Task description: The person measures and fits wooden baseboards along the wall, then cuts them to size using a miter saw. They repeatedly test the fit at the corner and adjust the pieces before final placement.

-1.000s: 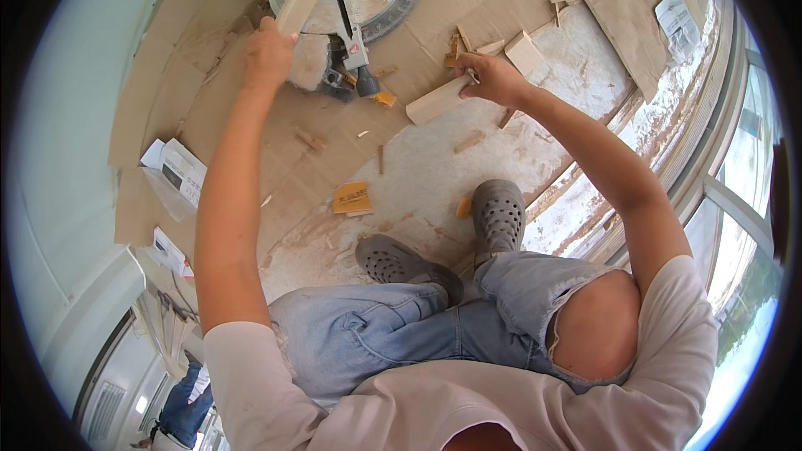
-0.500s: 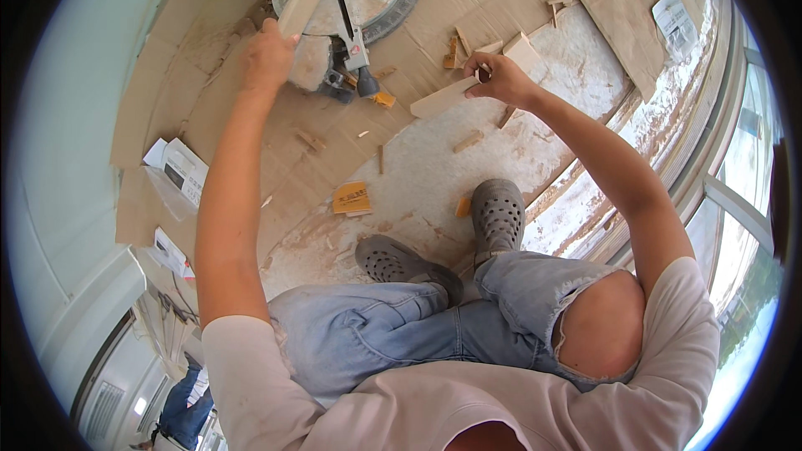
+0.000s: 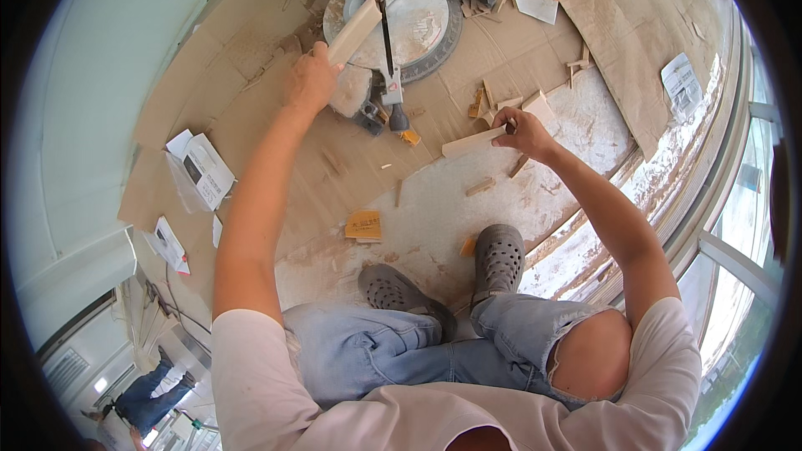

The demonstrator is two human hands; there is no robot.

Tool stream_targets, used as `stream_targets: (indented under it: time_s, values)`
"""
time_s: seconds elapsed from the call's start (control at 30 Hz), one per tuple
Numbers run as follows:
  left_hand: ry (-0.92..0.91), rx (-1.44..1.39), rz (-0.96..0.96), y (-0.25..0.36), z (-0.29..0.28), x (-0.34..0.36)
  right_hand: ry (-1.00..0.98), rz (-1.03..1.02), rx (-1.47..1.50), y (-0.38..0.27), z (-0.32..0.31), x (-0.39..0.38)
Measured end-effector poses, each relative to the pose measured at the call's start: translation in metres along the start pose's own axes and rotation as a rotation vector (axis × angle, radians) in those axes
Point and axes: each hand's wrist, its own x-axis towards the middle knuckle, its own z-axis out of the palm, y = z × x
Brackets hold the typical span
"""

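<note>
My left hand (image 3: 314, 82) is closed on a long pale wooden strip (image 3: 354, 29), angled over the round table (image 3: 413, 38) of a mitre saw (image 3: 390, 82), whose black-knobbed handle points toward me. My right hand (image 3: 520, 135) is closed on a shorter pale wooden piece (image 3: 464, 145) to the right of the saw, just above the floor; it seems pinched between thumb and fingers. Small offcuts (image 3: 480, 186) and yellow scraps (image 3: 363, 224) lie around it.
Cardboard sheets (image 3: 192, 75) cover much of the floor. Paper packages (image 3: 206, 167) lie at the left, another (image 3: 681, 85) at the right, beside a window frame (image 3: 735, 259). My feet are below the saw. Another person's legs (image 3: 150, 392) show at the lower left, beside a doorway.
The view has shifted, bringing more of the saw into the top. Both hands sit lower and further right in the picture, still gripping their wooden pieces.
</note>
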Motion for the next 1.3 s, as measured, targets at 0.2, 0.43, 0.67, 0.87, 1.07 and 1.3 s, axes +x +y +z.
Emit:
stream_targets:
  time_s: [0.2, 0.43, 0.67, 0.87, 1.07, 1.3]
  values:
    - [0.258, -0.048, 0.154, -0.050, 0.031, -0.033, -0.031, 0.010, -0.060, 0.010, 0.001, -0.001]
    - [0.049, -0.162, -0.215, -0.139, 0.044, -0.136, -0.046, 0.081, 0.029, 0.017, -0.006, -0.006]
    - [-0.029, -0.227, -0.369, -0.251, 0.048, -0.254, -0.109, 0.235, 0.086, 0.021, -0.027, -0.024]
    - [-0.094, -0.181, -0.316, -0.241, 0.057, -0.281, 0.112, 0.101, -0.458, 0.002, -0.052, -0.059]
    - [-0.191, -0.452, -0.230, -0.181, 0.037, -0.297, 0.104, 0.248, -0.357, -0.045, -0.076, -0.083]
    - [-0.242, -0.499, -0.131, -0.114, 0.034, -0.296, 0.271, 0.150, -0.040, -0.058, -0.062, -0.055]
